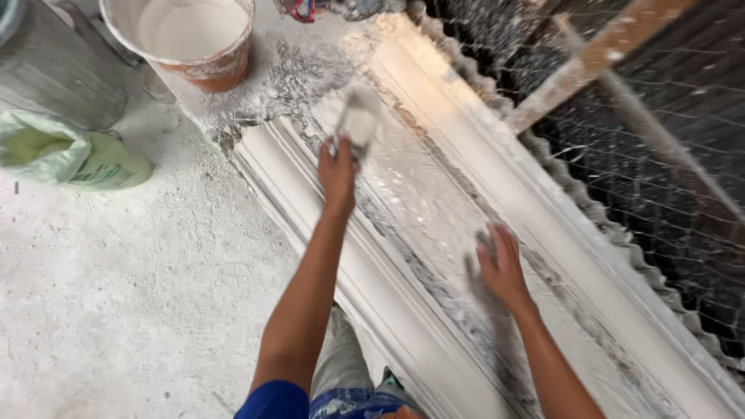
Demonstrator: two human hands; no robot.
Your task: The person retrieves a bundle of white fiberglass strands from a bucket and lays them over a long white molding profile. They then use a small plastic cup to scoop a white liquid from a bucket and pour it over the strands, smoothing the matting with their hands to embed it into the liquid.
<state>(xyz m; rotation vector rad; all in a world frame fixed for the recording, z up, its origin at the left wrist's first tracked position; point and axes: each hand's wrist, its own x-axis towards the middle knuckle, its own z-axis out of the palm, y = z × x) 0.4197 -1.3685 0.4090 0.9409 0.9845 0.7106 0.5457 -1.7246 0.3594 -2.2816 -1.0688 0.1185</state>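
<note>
Two hands: both were out over the long white plaster mould [434, 194] that ran slantwise across the floor.
Left hand [338, 172]: closed round the handle of a wide brush [358, 118], whose bristles lay on the wet middle channel of the mould, toward its far end.
Right hand [503, 268]: spread flat, fingers open, pressing on the channel nearer the person; it gripped nothing that I could see.
Work done: the channel around the brush shone wet and looked coated. I judged that stretch covered.
Work left: the near part, by the right hand, looked grey, rough and fibrous, so to my eye more smoothing remained there.
Bucket [191, 39]: stood past the mould's far end, holding white liquid, well apart from both hands.
Sack [70, 151]: green, lay on the dusty floor [116, 295] to the left.
Wire mesh [667, 163]: dark, with a wooden batten [597, 58] over it, ran along the mould's right edge.
</note>
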